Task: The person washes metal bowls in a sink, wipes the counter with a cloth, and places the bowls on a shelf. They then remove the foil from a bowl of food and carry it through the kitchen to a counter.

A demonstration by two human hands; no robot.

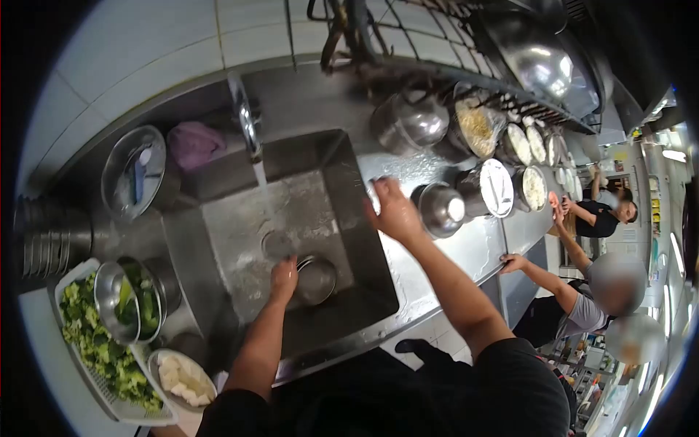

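My left hand (285, 280) is down inside the steel sink (218, 269), beside a round metal bowl (316, 281) on the sink floor. Its fingers are partly hidden, and whether they grip anything I cannot make out. Just beyond the fingertips is a round grey disc (277, 246), possibly the drain. Water runs from the faucet (246, 120) into the sink. Over the sink's right rim, my right hand (394, 207) is somewhat blurred, with thumb and fingers apart and nothing visible in them. An upturned metal bowl (439, 210) stands on the wet counter close to it.
On the left are a colander (135, 175), a pink cloth (195, 144), a broccoli basket (156, 415), sliced greens (140, 298) and a bowl of white chunks (182, 379). Food containers (497, 188) line the right counter beneath a wire rack (437, 51). Co-workers (575, 298) stand further right.
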